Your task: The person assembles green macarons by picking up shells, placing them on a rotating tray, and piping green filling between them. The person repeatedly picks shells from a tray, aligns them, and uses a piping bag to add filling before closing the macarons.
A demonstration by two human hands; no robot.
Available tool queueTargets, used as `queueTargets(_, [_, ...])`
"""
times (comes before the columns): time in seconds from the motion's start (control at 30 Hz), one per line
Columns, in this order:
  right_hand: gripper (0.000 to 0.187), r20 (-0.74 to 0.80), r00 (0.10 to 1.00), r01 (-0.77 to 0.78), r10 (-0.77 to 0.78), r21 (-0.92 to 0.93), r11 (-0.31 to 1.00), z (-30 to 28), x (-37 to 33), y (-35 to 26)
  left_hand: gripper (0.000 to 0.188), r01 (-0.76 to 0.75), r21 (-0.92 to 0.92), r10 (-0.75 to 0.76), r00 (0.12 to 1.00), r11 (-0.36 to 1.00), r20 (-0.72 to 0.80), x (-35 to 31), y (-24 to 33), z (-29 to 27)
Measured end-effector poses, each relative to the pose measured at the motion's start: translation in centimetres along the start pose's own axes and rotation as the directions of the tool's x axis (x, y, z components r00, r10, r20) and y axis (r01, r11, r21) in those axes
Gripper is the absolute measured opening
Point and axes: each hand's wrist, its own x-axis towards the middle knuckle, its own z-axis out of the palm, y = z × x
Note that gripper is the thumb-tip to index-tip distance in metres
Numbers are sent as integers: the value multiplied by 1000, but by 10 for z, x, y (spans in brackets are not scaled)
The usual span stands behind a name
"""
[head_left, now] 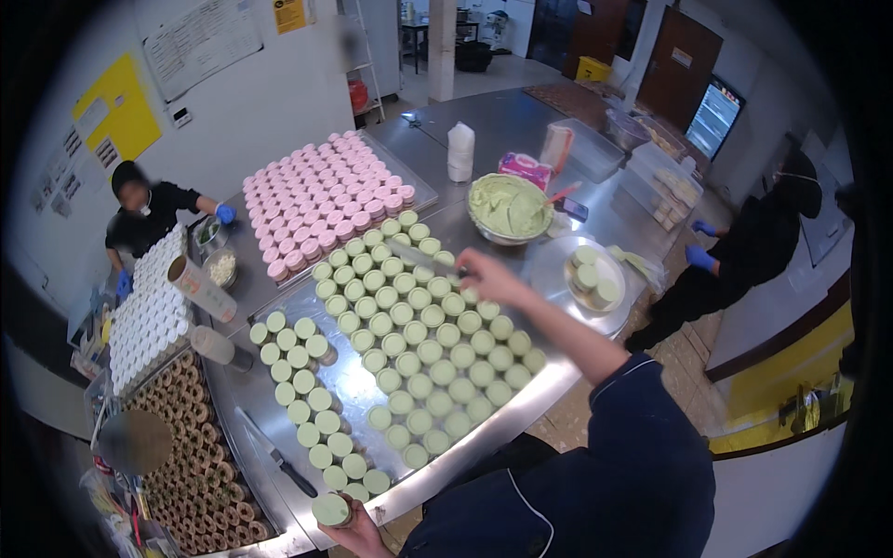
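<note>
At the table's near edge, my left hand (361, 537) is closed around a small round dessert cup (331, 509) with a smooth pale green top. My right hand (490, 279) reaches over the table and grips the dark handle of a spreading knife (416, 258). Its long blade points left, above the far rows of green-topped cups. Many such cups (430, 352) stand in rows on a metal tray (346, 409). Beyond them sits a steel bowl (511, 238) of green cream with a pinkish utensil in it.
Pink-topped cups (326, 191) fill a tray at the back. White cups (149, 321) and brown-rimmed cups (200, 456) stand at left. Another knife (276, 453) lies beside the tray. A turntable (549, 270) holds several green-topped cups. Gloved co-workers stand at left (153, 219) and right (744, 242).
</note>
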Motion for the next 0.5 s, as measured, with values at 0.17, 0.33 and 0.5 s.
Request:
queueTargets(0.17, [20, -271, 951, -299, 151, -674, 675, -134, 9, 72, 37, 62, 155, -67, 997, 986, 30, 3, -37, 36])
queueTargets(0.33, [17, -231, 945, -323, 233, -777, 540, -180, 55, 139, 38, 54, 184, -46, 998, 981, -45, -13, -86, 64])
queueTargets(0.5, [21, -147, 947, -286, 286, -789, 543, -164, 113, 202, 36, 37, 103, -33, 999, 994, -41, -36, -133, 78])
